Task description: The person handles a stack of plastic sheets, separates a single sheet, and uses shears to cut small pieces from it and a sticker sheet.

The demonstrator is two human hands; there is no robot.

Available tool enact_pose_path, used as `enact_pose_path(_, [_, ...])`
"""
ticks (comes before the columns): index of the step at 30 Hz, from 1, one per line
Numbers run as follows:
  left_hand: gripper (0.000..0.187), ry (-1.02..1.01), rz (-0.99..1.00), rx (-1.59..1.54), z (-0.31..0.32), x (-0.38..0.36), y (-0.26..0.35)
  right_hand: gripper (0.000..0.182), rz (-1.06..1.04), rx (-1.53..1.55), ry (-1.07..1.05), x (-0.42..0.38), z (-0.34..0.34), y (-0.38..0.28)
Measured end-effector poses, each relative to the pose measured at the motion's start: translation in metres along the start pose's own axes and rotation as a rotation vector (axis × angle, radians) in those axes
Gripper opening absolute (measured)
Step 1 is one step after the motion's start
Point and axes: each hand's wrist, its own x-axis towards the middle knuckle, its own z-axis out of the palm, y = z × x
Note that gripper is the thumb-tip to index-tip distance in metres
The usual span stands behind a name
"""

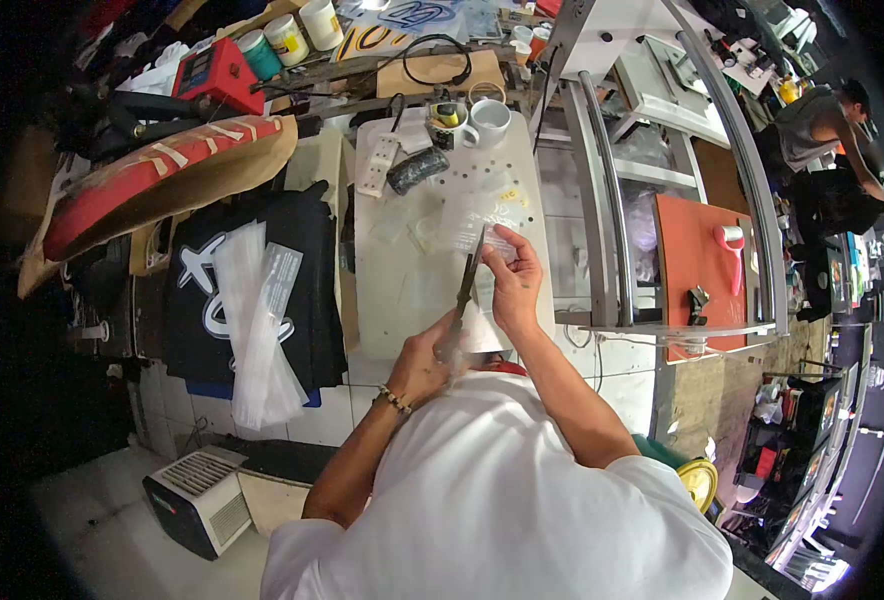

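In the head view my left hand [422,365] is closed round the handles of a pair of scissors [469,272], whose dark blades point up and away from me. My right hand [517,280] pinches a clear plastic film [472,222] with white print, at its near right corner. The blades overlap the film's near edge, close beside my right fingertips. A white piece [479,332] shows between my hands, just below the scissors. Under all this lies a pale table top [392,315], with clear offcuts [414,232] on its left side.
Beyond the film stand a white mug [490,118], a black-wrapped roll [417,170] and a power strip [377,165]. Printed film strips [257,320] lie on black shirts [317,290] at left. A metal frame [612,190] rises at right. Another person [812,130] is further right.
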Motion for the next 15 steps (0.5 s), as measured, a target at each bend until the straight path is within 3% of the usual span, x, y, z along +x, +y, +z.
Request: enact_pose_path(15, [0.074, 0.011, -0.047, -0.057, 0.004, 0.002, 0.016, 0.035, -0.022, -0.02, -0.007, -0.006, 0.002, 0.003])
